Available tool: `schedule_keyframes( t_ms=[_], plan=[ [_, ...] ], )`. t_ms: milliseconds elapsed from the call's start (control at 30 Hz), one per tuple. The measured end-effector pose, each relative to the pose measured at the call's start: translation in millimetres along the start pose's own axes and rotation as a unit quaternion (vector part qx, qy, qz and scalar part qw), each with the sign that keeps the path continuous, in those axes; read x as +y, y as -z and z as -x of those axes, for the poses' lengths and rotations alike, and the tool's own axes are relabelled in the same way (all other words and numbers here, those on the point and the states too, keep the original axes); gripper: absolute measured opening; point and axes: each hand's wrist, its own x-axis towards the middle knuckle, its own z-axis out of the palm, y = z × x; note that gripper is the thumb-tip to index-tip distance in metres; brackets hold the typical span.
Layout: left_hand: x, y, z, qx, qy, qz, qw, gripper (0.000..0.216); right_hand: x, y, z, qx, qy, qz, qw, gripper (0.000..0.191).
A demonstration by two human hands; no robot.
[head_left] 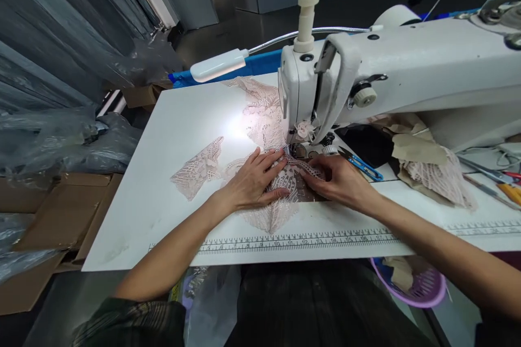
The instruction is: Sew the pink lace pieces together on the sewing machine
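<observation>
Pink lace fabric [272, 219] lies under the presser foot of a white sewing machine [301, 87]. My left hand [256, 179] rests flat on the lace just left of the foot, fingers stretched out. To the right of the needle area, my right hand [340, 179] pinches the scalloped edge of the lace between thumb and fingers. More lace [264, 114] spreads behind the foot, and a separate lace piece [199, 168] lies to the left. Blue thread snips [362, 165] sit just beyond my right hand.
A lit lamp [220, 65] shines on the white table [134, 200], which has a printed ruler [260, 244] along its front. Fabric scraps [431, 157] and tools [492, 173] lie at right. A purple basket [427, 287] is below; cardboard boxes [65, 217] stand left.
</observation>
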Motion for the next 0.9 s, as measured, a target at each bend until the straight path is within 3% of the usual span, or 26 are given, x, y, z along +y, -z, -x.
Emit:
schedule_keyframes(
  t_ms=[100, 200, 300, 400, 433, 567, 733, 900],
  plan=[
    [3, -1, -1, 0.122, -0.021, 0.0, 0.992, 0.042, -5, -18, 11, 0.068, 0.026, -0.062, 0.995, 0.016],
    [16, -1, -1, 0.194, -0.064, -0.001, 0.979, 0.034, -9, -32, 15, 0.067, 0.087, -0.033, 0.993, 0.016],
    [25, -3, 1, 0.163, -0.076, 0.009, 0.984, 0.028, -9, -29, 10, -0.019, 0.143, 0.011, 0.989, 0.02],
    [26, -5, 2, 0.115, -0.053, 0.017, 0.992, 0.016, -4, -8, -2, -0.141, 0.193, -0.001, 0.971, 0.023],
    [25, -6, 2, 0.106, -0.053, 0.02, 0.993, 0.013, -1, 0, -6, -0.154, 0.189, 0.009, 0.97, 0.024],
    [20, -6, 2, 0.1, -0.062, 0.03, 0.993, 0.011, 13, 14, -21, -0.093, 0.132, 0.116, 0.98, 0.035],
    [18, -5, 3, 0.114, -0.06, 0.054, 0.99, 0.011, 25, 1, -23, -0.062, 0.213, 0.203, 0.954, 0.043],
    [16, -4, 1, 0.121, -0.062, 0.065, 0.989, 0.004, 25, -3, -21, -0.041, 0.23, 0.271, 0.934, 0.043]
  ],
)
